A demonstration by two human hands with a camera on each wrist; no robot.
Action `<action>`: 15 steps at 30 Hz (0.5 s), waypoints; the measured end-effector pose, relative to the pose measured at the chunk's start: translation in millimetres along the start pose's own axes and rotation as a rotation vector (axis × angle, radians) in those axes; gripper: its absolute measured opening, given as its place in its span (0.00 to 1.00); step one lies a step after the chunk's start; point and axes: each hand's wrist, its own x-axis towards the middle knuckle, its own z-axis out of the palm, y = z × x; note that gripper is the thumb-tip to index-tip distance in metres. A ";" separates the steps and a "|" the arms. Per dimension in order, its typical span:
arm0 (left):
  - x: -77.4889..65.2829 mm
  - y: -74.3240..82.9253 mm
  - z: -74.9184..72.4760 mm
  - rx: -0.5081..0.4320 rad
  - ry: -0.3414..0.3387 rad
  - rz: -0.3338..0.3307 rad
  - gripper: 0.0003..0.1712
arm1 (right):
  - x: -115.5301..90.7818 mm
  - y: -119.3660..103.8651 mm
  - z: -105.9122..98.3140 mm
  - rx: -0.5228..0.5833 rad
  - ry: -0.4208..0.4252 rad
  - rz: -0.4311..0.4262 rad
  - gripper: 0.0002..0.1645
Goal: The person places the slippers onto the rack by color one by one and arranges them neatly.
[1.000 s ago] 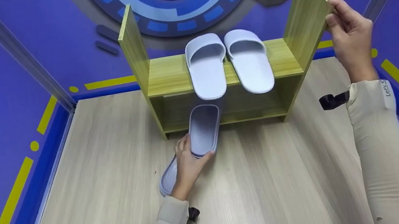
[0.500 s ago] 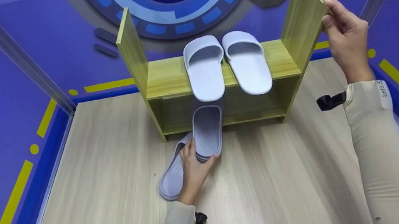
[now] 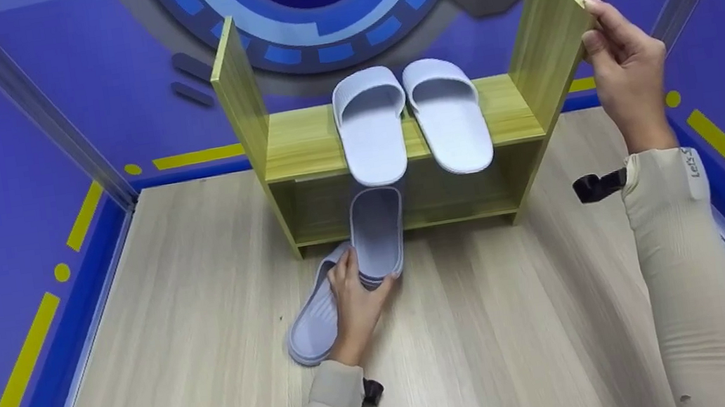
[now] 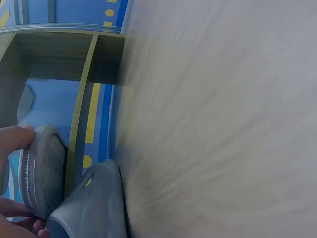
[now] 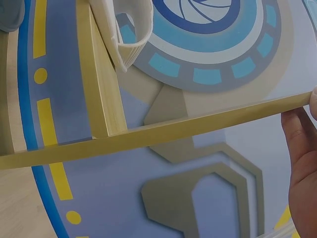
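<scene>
Well, fingers point(image 3: 344, 268) on gray slipper's point(image 3: 378, 233) edges

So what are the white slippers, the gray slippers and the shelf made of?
The white slippers look like matte foam or soft plastic, with thick molded straps. The gray slippers seem similar, matte with molded ridges. The shelf looks like smooth wood, or board printed like it: streaky grain shows.

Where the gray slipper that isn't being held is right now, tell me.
In the head view, the unheld gray slipper lies on the floor left of center, partly covered by the left hand, in front of the left end of the rack.
</scene>
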 end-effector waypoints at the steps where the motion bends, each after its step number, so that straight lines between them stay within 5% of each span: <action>1: 0.7 0.2 0.9 0.016 0.005 -0.002 0.48 | 0.2 0.1 0.0 0.000 0.000 -0.002 0.23; 15: 8.2 1.2 12.6 0.152 0.090 0.006 0.46 | -0.6 -0.1 0.7 0.016 0.005 -0.021 0.23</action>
